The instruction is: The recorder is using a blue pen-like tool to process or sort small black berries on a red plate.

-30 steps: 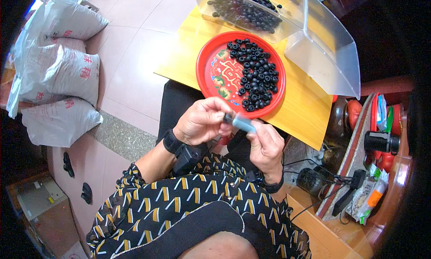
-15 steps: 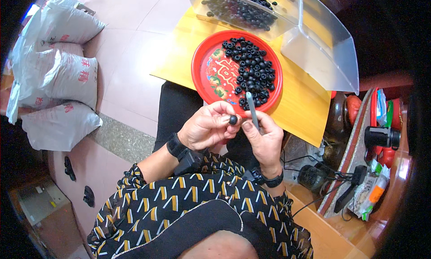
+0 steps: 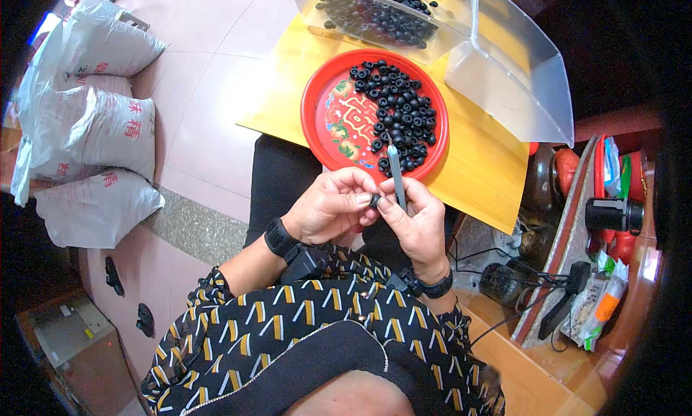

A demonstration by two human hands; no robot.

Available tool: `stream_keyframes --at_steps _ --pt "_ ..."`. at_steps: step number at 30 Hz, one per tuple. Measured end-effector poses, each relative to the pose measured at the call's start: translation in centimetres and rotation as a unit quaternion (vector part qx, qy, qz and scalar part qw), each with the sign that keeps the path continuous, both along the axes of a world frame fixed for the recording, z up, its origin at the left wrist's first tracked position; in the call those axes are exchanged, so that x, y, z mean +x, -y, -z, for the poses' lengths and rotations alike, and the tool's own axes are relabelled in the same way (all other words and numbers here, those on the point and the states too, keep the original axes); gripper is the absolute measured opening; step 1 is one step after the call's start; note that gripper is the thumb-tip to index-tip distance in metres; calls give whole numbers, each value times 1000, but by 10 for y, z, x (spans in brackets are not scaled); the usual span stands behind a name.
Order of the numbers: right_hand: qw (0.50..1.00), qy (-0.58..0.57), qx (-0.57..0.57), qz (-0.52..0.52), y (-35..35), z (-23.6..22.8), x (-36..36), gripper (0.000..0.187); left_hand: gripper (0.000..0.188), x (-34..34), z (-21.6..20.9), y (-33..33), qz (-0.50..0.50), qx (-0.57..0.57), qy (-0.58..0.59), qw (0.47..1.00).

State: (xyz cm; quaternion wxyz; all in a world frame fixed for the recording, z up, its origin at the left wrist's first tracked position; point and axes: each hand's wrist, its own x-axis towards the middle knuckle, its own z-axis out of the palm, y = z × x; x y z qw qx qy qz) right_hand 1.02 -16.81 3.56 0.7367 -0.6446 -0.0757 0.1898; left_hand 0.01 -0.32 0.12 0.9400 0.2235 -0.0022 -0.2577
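Between its thumb and fingertips, my left hand (image 3: 324,208) pinches a small round black part (image 3: 375,200). My right hand (image 3: 418,225) grips a slim grey metal tool (image 3: 396,174), which sticks up past the fingers with its narrow end away from me; its exact kind is unclear. The right thumb and fingertips meet the black part too. Both hands are close together at the near rim of a round red plate (image 3: 311,102) with a printed pattern. Many small black ring-like parts (image 3: 405,118) lie heaped on the plate's right side.
The plate rests on a yellow board (image 3: 490,178). At its far end, a clear plastic bin (image 3: 306,5) holds more black parts, beside another clear bin (image 3: 504,84). White sacks (image 3: 115,127) stand at left. Cables (image 3: 530,272) and a black cylindrical object (image 3: 613,216) are at right.
My right hand has moved left, and its thumb and fingertips now meet the black part in my left hand. The tool has shifted left and stands more upright.
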Motion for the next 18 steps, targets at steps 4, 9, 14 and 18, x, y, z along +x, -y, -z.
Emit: stream_keyframes --at_steps 4,9,14,18 --pt "1000 17 -3 5 2 -2 1 21 12 2 -1 0 6 -13 -17 1000" --pt "979 144 -140 40 14 -2 -3 21 17 4 3 4 -21 -51 2 998" --pt "972 151 -163 76 18 6 -10 23 21 6 9 4 -42 -28 1 999" --pt "948 212 -221 88 18 8 -10 20 22 5 7 5 -46 -59 -33 997"
